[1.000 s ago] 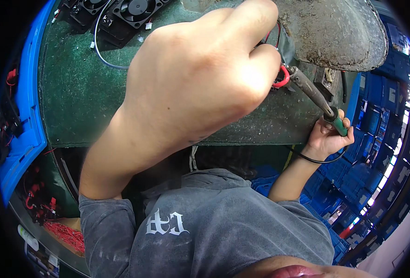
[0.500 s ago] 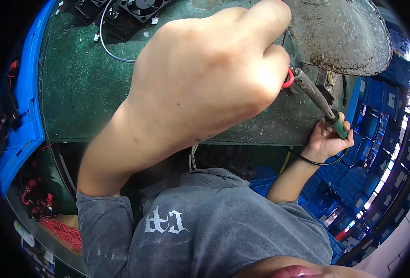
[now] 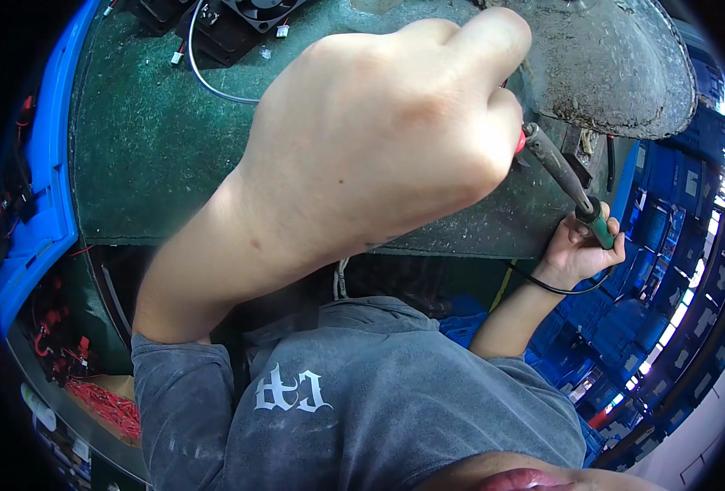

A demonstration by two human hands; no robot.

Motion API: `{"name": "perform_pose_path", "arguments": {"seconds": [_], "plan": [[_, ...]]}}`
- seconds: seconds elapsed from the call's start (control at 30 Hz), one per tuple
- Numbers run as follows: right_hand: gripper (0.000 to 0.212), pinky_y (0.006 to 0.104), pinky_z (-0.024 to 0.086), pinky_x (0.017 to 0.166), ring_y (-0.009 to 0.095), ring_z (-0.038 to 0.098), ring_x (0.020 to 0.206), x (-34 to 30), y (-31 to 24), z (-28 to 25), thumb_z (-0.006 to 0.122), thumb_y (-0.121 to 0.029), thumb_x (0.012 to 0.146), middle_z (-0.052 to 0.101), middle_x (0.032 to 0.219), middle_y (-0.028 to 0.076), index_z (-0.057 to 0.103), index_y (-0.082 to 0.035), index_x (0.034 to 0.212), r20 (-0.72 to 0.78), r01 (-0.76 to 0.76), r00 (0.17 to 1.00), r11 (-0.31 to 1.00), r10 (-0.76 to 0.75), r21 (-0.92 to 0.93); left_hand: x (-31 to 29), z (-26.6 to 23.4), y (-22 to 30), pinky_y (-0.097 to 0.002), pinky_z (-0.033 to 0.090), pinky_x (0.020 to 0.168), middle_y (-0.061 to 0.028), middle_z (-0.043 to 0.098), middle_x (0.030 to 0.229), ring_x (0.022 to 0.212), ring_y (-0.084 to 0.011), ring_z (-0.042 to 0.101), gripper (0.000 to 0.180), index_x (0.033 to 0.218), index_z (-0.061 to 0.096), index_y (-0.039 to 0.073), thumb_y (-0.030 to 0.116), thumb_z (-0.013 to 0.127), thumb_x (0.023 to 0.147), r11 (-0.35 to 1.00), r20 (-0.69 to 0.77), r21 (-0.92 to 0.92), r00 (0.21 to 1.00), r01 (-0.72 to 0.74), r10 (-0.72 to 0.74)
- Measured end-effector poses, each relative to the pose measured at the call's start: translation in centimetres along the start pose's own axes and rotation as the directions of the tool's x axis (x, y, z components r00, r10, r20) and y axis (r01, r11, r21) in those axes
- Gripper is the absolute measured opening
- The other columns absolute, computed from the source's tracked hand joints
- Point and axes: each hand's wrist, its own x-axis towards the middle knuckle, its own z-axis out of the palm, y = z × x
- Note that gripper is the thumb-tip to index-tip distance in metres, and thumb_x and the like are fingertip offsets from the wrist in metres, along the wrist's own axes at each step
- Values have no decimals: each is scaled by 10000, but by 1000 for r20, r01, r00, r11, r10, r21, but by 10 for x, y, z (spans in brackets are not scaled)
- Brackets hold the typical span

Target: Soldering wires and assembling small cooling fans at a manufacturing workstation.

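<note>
My left hand (image 3: 395,123) is large in view over the bench, its fingers curled closed. A bit of red wire (image 3: 520,143) shows at the edge of its curled fingers; the fingertips are hidden behind the hand. Farther right, my right hand (image 3: 577,250) grips the green handle of a soldering iron (image 3: 557,166). The iron's metal barrel slants up and left, and its front end comes up close to the red wire. Whether they touch I cannot tell. A pale cable (image 3: 215,88) runs from the upper left and disappears behind my left hand.
Black cooling fans (image 3: 260,10) with small white connectors lie at the far left of the green bench top (image 3: 149,172). A worn grey rounded plate (image 3: 616,74) sits at the far right. A blue bin (image 3: 51,164) borders the left side; blue crates (image 3: 632,311) are stacked to the right.
My left hand has shifted slightly right, and less of the red wire shows beside it. The fans and pale cable appear a little farther right. My right hand and the iron look almost still.
</note>
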Motion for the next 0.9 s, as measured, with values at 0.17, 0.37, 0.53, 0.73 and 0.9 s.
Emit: {"name": "perform_pose_path", "arguments": {"seconds": [0.17, 0.37, 0.53, 0.73, 0.9], "plan": [[254, 189, 316, 363, 126, 437, 503, 0, 0, 1, 487, -325, 808, 479, 728, 53, 549, -99, 712, -5, 3, 1000, 1000, -3, -10, -3, 0, -2, -216, 389, 437, -70, 492, 683, 532, -140, 509, 213, 842, 650, -24, -44, 653, 630, 1000, -9, -3, 1000, 7, -7], [250, 187, 314, 362, 127, 443, 498, 0, 0, 1, 489, -326, 806, 500, 747, 58, 553, -110, 697, -11, 0, 1000, 1000, -1, -13, -2, 1, 0, -215, 388, 433, -71, 493, 682, 529, -141, 510, 211, 843, 648, -27, -45, 652, 633, 1000, -19, -5, 1000, 10, -10], [244, 187, 315, 364, 128, 447, 501, -1, 0, 0, 493, -324, 807, 507, 757, 61, 564, -116, 701, -27, 5, 1000, 1000, -6, -28, -4, 0, 0, -215, 388, 431, -72, 495, 682, 527, -142, 511, 210, 844, 646, -29, -47, 651, 635, 1000, -29, -10, 999, 12, -12], [241, 189, 312, 365, 127, 444, 501, 0, 0, 0, 492, -321, 810, 507, 760, 64, 565, -118, 702, -26, 8, 1000, 1000, -9, -26, -3, 2, -2, -215, 387, 428, -74, 496, 681, 524, -143, 512, 208, 845, 644, -31, -48, 651, 638, 1000, -42, -13, 999, 10, -11], [247, 187, 304, 362, 125, 444, 499, 0, 0, 0, 492, -323, 810, 508, 756, 66, 570, -116, 702, -22, 12, 1000, 1000, -13, -24, -2, 2, -1, -214, 387, 425, -75, 498, 681, 521, -143, 512, 207, 846, 643, -33, -49, 650, 641, 1000, -51, -17, 999, 8, -9]]}}
